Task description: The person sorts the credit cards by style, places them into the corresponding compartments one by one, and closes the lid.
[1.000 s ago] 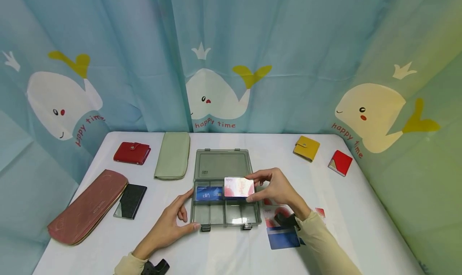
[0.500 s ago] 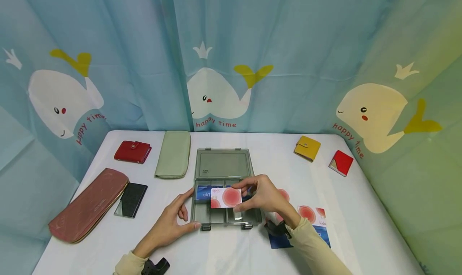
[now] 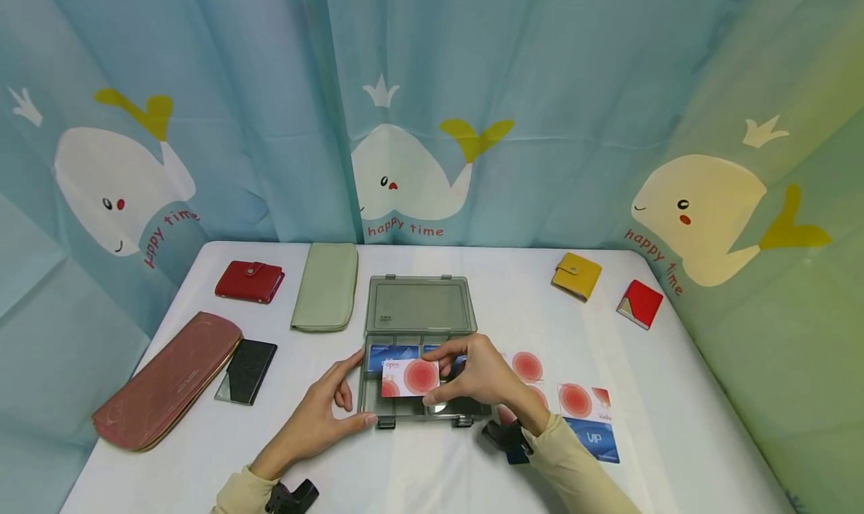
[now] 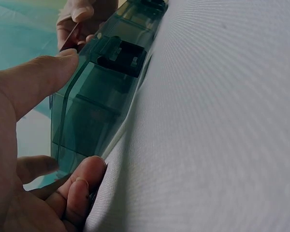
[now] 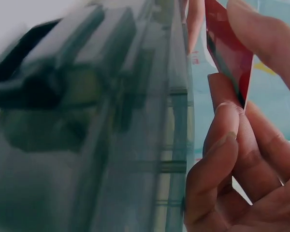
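A green see-through plastic organizer box (image 3: 403, 416) stands on the table with its lid (image 3: 421, 304) laid back. Blue cards lie in its far compartments; the left blue card (image 3: 381, 353) is partly covered from view. Just above the box, my right hand (image 3: 475, 371) pinches a white card with red circles (image 3: 403, 377) between thumb and fingers. The right wrist view shows the red card (image 5: 232, 55) edge-on, beside the box wall. With thumb and index spread and fairly straight, my left hand (image 3: 320, 416) touches the box's near-left corner; its other fingers are bent.
Right of the box lie several red-and-white and blue cards (image 3: 594, 439), some hidden by the right arm. A brown pouch (image 3: 169, 383), black card holder (image 3: 248, 371), red wallet (image 3: 250, 282) and pale green wallet (image 3: 325, 287) lie left. Yellow (image 3: 577, 276) and red (image 3: 640, 304) holders lie far right.
My right hand has carried the card left and nearer the front, over the box's middle; the card has been turned, so its lettering changed direction. The left hand has stayed at the box.
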